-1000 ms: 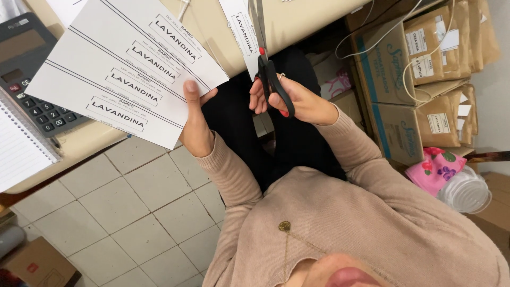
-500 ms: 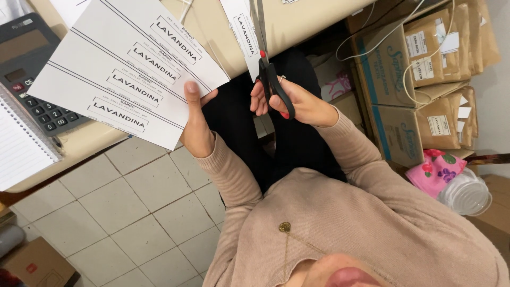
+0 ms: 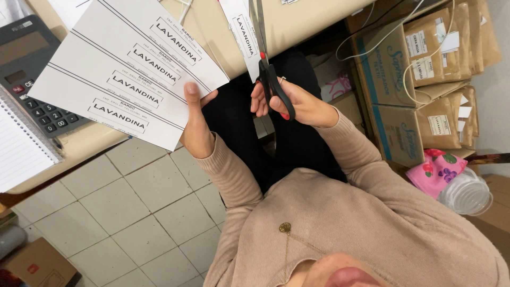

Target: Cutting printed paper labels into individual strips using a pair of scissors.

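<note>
Overhead, the view looks down on a seated person in a beige sweater working at the edge of a beige tabletop [image 3: 297, 21]. Below the tabletop the floor [image 3: 122, 212] is laid with pale square tiles.

The left hand [image 3: 195, 125] is closed on the lower corner of a white printed sheet [image 3: 127, 69], thumb on top; the sheet carries four label strips divided by black lines and lies partly over the tabletop edge. The right hand [image 3: 289, 101] is closed around the black handles of a pair of scissors [image 3: 268, 69], blades pointing away from the body and engaged beside a narrow cut label strip [image 3: 241, 34] that hangs over the tabletop edge.

To the left of the sheet, a grey calculator [image 3: 29, 74] rests on the tabletop, with a spiral notebook [image 3: 21, 151] just beside it. To the right of the person stand stacked cardboard boxes [image 3: 390, 101] and brown paper bags [image 3: 443, 48], with a pink floral cloth [image 3: 435, 172] and a stack of clear plastic cups [image 3: 467, 194] near them.

The scissor tips and the top of the strip are cut off by the upper frame edge. The sheet hides part of the calculator. The space under the tabletop is dark and hard to make out.
</note>
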